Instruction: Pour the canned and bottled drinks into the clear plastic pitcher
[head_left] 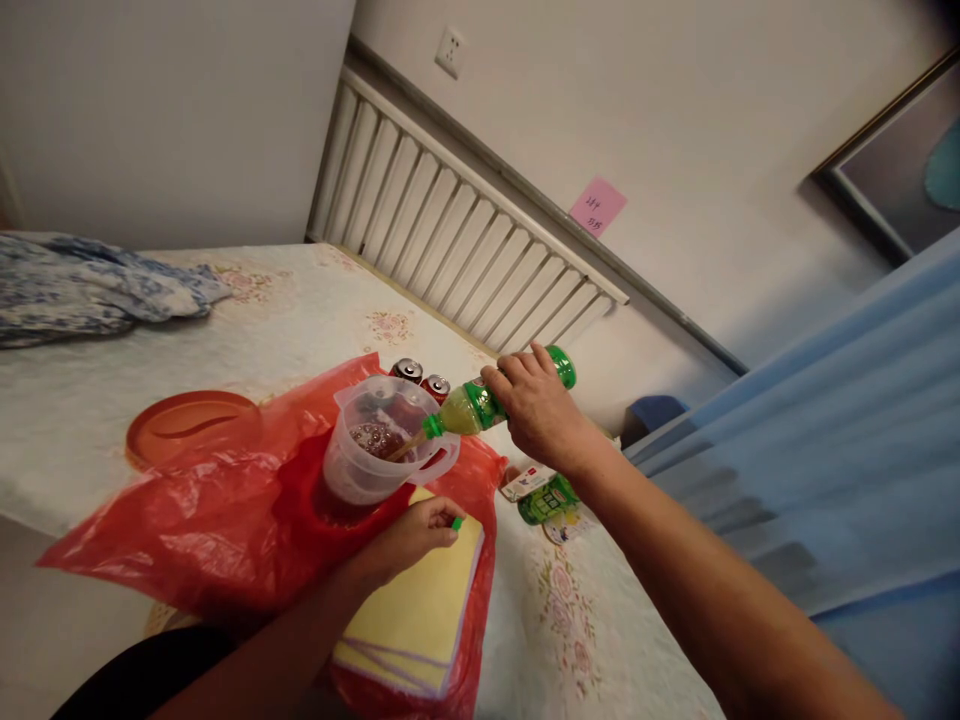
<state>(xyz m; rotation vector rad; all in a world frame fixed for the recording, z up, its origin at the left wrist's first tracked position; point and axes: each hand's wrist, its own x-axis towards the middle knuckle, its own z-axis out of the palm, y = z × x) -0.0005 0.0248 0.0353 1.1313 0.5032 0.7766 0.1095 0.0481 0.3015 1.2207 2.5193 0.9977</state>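
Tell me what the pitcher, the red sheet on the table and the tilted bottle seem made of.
Pitcher: likely plastic, semi-matte, its wall milky and half see-through.
Red sheet: thin, glossy plastic film, judging by sharp creases and bright highlights.
Bottle: smooth and see-through near the neck; probably plastic, though glass isn't excluded.

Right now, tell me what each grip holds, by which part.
Right grip: the green bottle, around its body near the base. Left grip: a small green cap, pinched, exact contact hidden.
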